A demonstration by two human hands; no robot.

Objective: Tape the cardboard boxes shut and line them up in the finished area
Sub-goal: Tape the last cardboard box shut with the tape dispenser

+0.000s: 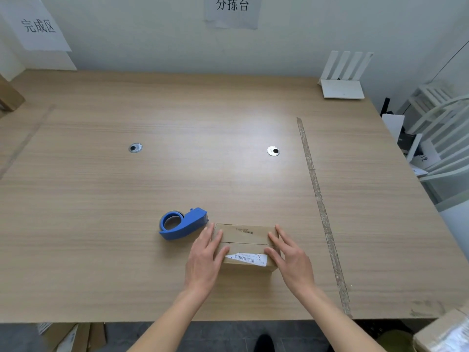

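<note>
A small cardboard box (245, 237) lies on the wooden table (177, 118) near its front edge, its two top flaps closed with a seam between them and a white barcode label on the near flap. My left hand (205, 257) presses flat on the box's left end with straight fingers. My right hand (291, 257) presses the same way on the right end. A blue tape dispenser (182, 224) lies on the table just left of the box, close to my left fingertips.
A strip of tape (322, 212) runs front to back across the table right of the box. Paper signs hang on the wall at the far left (38, 26) and centre (232, 6). A white router (342, 82) stands at the back right. More boxes (446, 331) sit at the bottom right.
</note>
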